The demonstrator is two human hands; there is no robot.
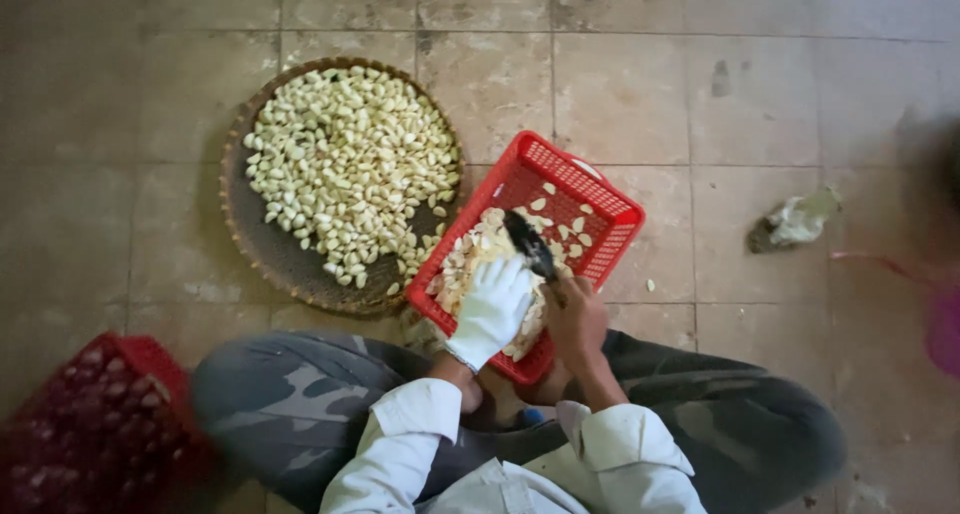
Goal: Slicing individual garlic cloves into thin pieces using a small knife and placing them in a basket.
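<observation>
My left hand [495,307], in a white glove, rests over pale peeled garlic pieces [470,259] inside a red plastic basket [600,199] propped on my lap. My bare right hand [575,319] grips a dark knife [528,244], its blade pointing up and left over the basket next to the gloved fingers. Whether the gloved hand holds a clove is hidden. A round woven tray [265,249] to the left carries a heap of peeled garlic cloves [350,164].
I sit on a worn tiled floor [700,84] with camouflage trousers [280,394] crossed. A second red crate [95,429] of reddish bulbs stands at lower left. A crumpled scrap [795,219] lies at right; a pink object [942,329] shows at the right edge.
</observation>
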